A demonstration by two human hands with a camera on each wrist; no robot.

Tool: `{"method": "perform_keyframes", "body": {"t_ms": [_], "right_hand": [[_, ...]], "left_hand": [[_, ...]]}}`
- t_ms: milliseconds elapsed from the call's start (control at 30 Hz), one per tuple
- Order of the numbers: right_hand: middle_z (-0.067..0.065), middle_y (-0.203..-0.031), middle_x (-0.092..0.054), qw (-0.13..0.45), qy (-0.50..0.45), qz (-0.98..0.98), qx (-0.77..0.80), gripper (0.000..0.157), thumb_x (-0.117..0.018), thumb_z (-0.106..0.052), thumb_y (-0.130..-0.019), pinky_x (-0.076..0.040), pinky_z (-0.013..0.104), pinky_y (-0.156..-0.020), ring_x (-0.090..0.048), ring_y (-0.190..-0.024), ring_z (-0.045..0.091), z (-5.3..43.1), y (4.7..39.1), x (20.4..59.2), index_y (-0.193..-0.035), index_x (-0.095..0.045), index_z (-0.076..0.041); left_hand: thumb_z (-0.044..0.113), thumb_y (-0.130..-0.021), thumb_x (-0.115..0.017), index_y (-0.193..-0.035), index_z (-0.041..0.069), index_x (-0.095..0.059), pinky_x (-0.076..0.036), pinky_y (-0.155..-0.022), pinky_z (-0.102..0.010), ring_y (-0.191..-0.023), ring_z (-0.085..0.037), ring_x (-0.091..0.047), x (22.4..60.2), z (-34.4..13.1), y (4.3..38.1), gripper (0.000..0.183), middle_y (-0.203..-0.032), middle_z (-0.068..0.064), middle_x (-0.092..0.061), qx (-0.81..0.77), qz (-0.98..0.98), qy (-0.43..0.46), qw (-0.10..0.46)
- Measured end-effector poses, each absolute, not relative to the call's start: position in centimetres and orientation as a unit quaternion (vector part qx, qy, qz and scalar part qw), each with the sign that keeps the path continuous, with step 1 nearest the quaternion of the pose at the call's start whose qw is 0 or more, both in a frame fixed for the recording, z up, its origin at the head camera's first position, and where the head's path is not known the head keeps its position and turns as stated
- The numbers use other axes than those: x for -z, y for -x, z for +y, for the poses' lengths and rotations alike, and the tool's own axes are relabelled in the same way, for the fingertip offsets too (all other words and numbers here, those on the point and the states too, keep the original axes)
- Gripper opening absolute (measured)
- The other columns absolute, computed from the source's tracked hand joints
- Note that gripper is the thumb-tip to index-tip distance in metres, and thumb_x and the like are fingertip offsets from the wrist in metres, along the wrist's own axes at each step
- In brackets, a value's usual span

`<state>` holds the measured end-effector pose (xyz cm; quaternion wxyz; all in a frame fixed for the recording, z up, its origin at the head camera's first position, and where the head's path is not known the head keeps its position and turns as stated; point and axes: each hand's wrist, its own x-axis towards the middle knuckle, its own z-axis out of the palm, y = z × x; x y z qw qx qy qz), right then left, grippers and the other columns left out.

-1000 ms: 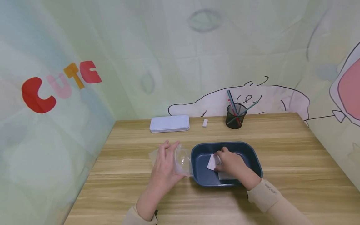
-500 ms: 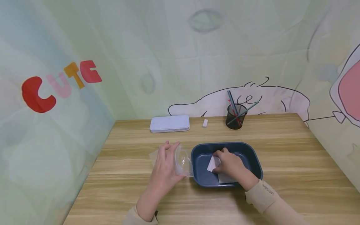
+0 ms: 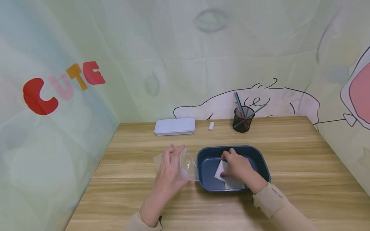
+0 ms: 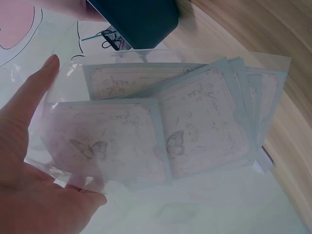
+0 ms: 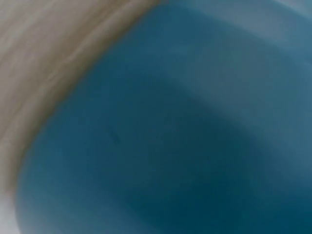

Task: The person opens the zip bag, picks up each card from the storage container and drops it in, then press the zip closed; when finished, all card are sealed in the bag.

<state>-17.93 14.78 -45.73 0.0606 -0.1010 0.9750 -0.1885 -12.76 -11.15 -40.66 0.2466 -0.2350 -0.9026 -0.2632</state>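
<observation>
My left hand (image 3: 169,173) holds a clear plastic bag (image 3: 188,165) at its mouth, the bag bulging open towards the tray. Up close in the left wrist view, several pale cards (image 4: 105,141) with butterfly prints and bluish edges lie fanned inside the bag. Inside the dark blue tray (image 3: 208,162), my right hand (image 3: 239,165) pinches a white card (image 3: 219,170) between thumb and fingers. Another pale card (image 3: 234,183) lies under it on the tray floor, partly covered by the hand. Only the blurred blue tray wall (image 5: 146,122) fills the right wrist view.
At the back of the wooden table (image 3: 133,192) lie a white flat case (image 3: 174,126) and a small white eraser (image 3: 211,126). A black mesh pen cup (image 3: 242,123) with pencils stands behind the tray. Printed cloth walls (image 3: 138,64) close off the back and sides.
The right hand has shifted slightly, and the white card has moved a little right and nearer, now overlapping the lower card. The left hand and plastic bag have stayed in place.
</observation>
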Motion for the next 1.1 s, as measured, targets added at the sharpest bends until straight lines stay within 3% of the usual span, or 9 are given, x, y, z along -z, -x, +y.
{"method": "perform_keyframes", "body": {"t_ms": [267,500,900,1100], "right_hand": [[-0.004,-0.074,-0.052,0.028,0.113,0.972,0.203,0.031,-0.085,-0.029,-0.072,-0.043,0.029,-0.053,-0.049,-0.064,0.015,15.1,17.9,44.7,-0.087,-0.062,-0.016],[-0.007,-0.074,-0.062,0.022,0.127,0.969,0.213,0.014,-0.077,-0.025,-0.082,-0.046,0.028,-0.055,-0.053,-0.063,0.01,15.6,17.7,43.5,-0.081,-0.064,-0.019],[-0.011,-0.07,-0.06,-0.031,0.149,0.954,0.258,0.011,-0.073,-0.021,-0.086,-0.044,0.027,-0.052,-0.051,-0.059,0.007,16.2,17.3,41.4,-0.081,-0.063,-0.019],[-0.013,-0.072,-0.062,-0.042,0.15,0.946,0.285,0.007,-0.072,-0.022,-0.087,-0.044,0.027,-0.052,-0.052,-0.058,0.005,16.1,17.2,41.2,-0.089,-0.066,-0.018]], "left_hand": [[0.016,-0.045,-0.096,-0.138,0.007,-0.044,-0.038,-0.104,-0.044,-0.132,-0.036,-0.037,40.5,-11.1,12.7,0.107,-0.12,-0.016,-0.043,0.264,-0.906,0.23,0.24],[0.016,-0.045,-0.096,-0.138,0.007,-0.044,-0.037,-0.104,-0.044,-0.132,-0.036,-0.037,40.4,-11.1,12.7,0.107,-0.12,-0.016,-0.042,0.264,-0.906,0.229,0.237],[0.017,-0.043,-0.097,-0.138,0.007,-0.043,-0.037,-0.105,-0.044,-0.131,-0.036,-0.037,40.6,-11.3,12.9,0.109,-0.119,-0.016,-0.041,0.262,-0.907,0.225,0.24],[0.017,-0.043,-0.097,-0.138,0.007,-0.043,-0.036,-0.105,-0.043,-0.132,-0.036,-0.036,40.6,-11.2,12.9,0.11,-0.119,-0.016,-0.041,0.262,-0.908,0.225,0.238]]}}
